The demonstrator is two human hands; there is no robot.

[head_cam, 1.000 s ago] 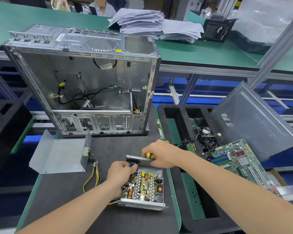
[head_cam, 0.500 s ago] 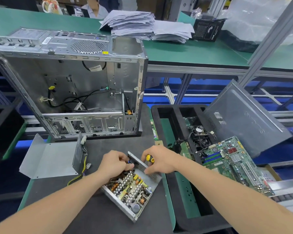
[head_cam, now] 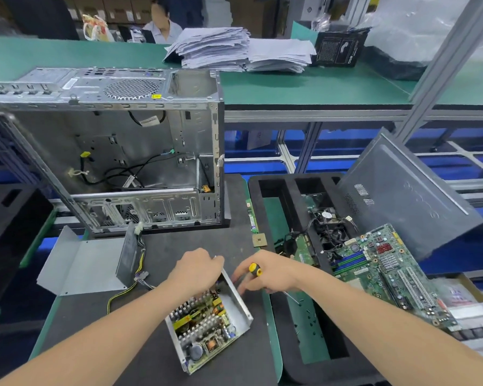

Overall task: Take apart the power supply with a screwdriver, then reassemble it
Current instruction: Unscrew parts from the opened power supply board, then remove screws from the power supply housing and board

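Observation:
The opened power supply (head_cam: 207, 327) lies on the dark mat near the front, its circuit board with coils and capacitors exposed. My left hand (head_cam: 197, 271) grips the far top corner of its metal shell. My right hand (head_cam: 265, 274) holds a screwdriver with a yellow and black handle (head_cam: 255, 270) against the shell's right wall; the shaft points down to the right over the green tray floor. The removed grey cover (head_cam: 87, 267) lies to the left, with yellow and black wires (head_cam: 126, 291) trailing from it to the supply.
An empty metal computer case (head_cam: 115, 151) stands behind the mat. On the right, a black foam tray (head_cam: 285, 355) holds a motherboard (head_cam: 385, 271), a fan and small screws. A dark side panel (head_cam: 402, 196) leans there. Paper stacks (head_cam: 234, 48) sit on the far green bench, where a person sits.
The power supply has been turned clockwise on the mat, its long side now running away from me to the left. Both hands stayed on its far end; the view shifted left and down.

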